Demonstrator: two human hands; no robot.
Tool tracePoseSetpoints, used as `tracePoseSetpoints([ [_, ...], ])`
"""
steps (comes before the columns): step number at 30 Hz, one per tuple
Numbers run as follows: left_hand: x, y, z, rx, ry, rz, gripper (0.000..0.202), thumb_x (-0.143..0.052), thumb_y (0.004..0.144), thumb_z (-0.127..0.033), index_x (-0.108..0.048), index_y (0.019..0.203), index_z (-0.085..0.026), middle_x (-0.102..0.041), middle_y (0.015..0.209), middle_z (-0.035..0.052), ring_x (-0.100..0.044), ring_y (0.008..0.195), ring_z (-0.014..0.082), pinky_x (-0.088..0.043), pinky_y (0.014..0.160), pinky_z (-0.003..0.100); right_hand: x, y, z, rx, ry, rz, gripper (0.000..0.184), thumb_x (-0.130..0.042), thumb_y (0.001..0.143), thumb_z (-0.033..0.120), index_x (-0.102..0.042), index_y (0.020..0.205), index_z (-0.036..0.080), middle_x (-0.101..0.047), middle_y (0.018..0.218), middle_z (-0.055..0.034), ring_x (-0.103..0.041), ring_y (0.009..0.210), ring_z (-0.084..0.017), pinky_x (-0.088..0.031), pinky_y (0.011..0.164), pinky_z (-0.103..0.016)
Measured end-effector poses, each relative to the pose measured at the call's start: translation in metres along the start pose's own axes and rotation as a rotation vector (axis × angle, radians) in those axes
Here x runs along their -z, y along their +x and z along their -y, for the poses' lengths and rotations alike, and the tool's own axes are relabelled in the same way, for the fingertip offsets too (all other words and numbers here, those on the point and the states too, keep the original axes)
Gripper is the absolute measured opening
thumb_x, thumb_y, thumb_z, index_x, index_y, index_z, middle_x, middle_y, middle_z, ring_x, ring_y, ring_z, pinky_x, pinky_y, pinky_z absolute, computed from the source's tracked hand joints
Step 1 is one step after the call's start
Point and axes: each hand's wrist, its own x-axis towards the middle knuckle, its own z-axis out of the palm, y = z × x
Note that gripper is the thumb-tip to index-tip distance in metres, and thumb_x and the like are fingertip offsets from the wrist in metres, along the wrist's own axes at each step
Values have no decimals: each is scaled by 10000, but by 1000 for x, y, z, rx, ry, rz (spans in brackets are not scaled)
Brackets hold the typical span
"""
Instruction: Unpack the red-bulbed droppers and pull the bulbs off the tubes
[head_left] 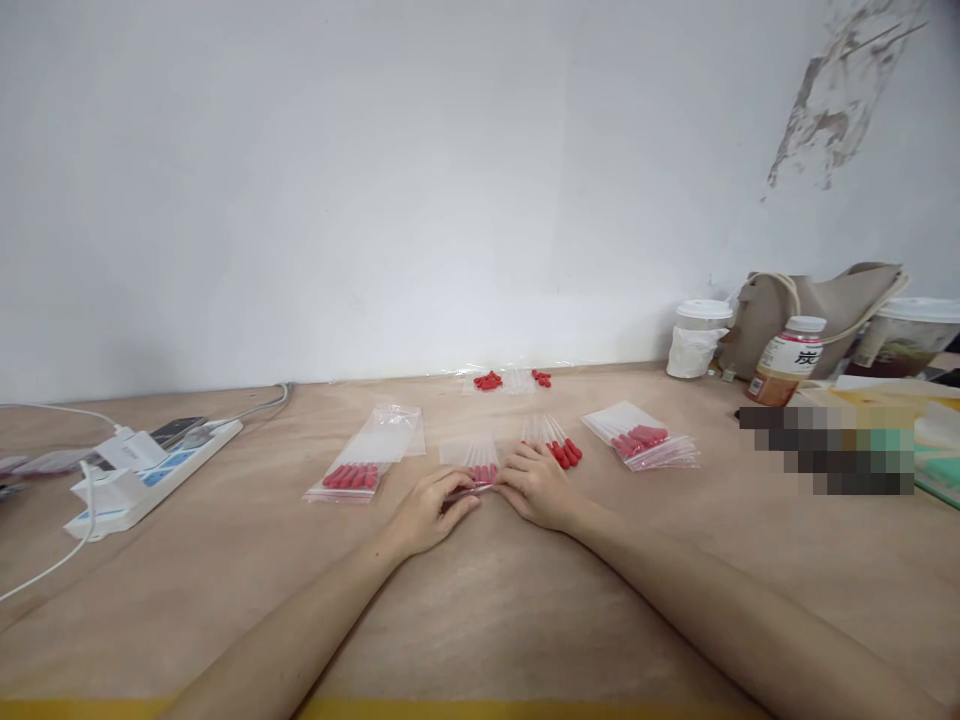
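My left hand [431, 510] and my right hand [538, 487] meet over a small clear zip bag [466, 455] lying flat on the table. Inside it are thin white sticks with red ends [484, 473]. The fingers of both hands pinch the bag's near edge, the left at its left part and the right at its right corner. Just beyond my right hand lie several loose red-ended sticks [568, 452], partly covered by its fingers. To the left is a stack of filled zip bags [352, 477]; to the right, another fanned stack of them [637, 438].
By the wall lie more red-ended sticks [487, 381] in clear plastic. A power strip [169, 475] with chargers and cables is at the left. A lidded cup [694, 340], a bottle [787, 360], a grey bag [817, 305] and another cup [911, 340] stand at the right.
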Motion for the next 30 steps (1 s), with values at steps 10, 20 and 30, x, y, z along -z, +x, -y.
tracePoseSetpoints([
  [10,-16,8,3,142,-199,-87,182,-507,816,-273,-675,809,-204,-617,1001,55,-573,934,168,-464,828,313,2,-6,1,-85,53,-44,101,-532,801,259,-588,763,184,-588,749,-24,-469,772,-148,-292,712,-295],
  [20,-13,11,6,302,-364,-70,74,-660,668,-272,-681,654,-202,-597,950,45,-583,888,180,-466,794,335,-2,-6,-2,55,135,-86,157,-526,810,221,-657,868,286,-564,808,-19,-473,772,-130,-339,681,-270],
  [30,-15,10,6,273,-333,-49,146,-583,747,-316,-691,758,-218,-616,986,53,-562,967,199,-452,835,345,-7,-1,-1,147,134,-119,153,-510,807,167,-646,791,233,-587,795,-27,-480,748,-126,-367,672,-267],
])
